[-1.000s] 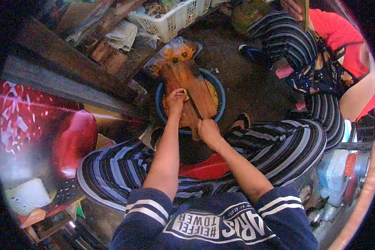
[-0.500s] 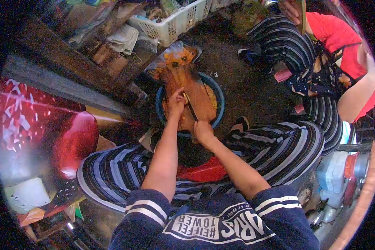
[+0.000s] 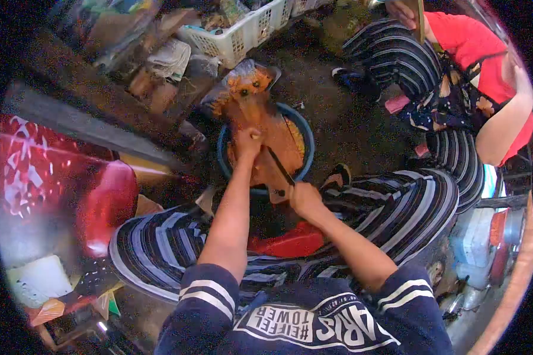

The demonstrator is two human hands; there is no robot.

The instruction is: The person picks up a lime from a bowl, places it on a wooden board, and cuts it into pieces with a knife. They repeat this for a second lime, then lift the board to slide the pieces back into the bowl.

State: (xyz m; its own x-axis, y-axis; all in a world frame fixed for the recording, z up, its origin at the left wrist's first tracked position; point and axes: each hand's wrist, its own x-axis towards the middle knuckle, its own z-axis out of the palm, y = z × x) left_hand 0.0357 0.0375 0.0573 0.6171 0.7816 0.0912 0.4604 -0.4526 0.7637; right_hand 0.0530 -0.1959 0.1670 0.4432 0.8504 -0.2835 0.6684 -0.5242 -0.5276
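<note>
My right hand is closed round the handle of a knife, its blade slanting up and left across a wooden cutting board. Left of the blade tip, my left hand is curled above the board; whatever its fingers hold is too small to make out. Below the board stands a blue basin with small yellow pieces showing at its right side. At the board's far end lies a clear plastic bag with orange pieces on it.
A white plastic crate stands at the back. On the right sits another person in red and striped clothing, a hand near an upright board. My striped trouser legs flank the basin. Red glossy material is at left.
My right hand has drawn the knife down and right, away from my left hand. The left hand stays curled over the board, slightly shifted. The whole view has moved a little.
</note>
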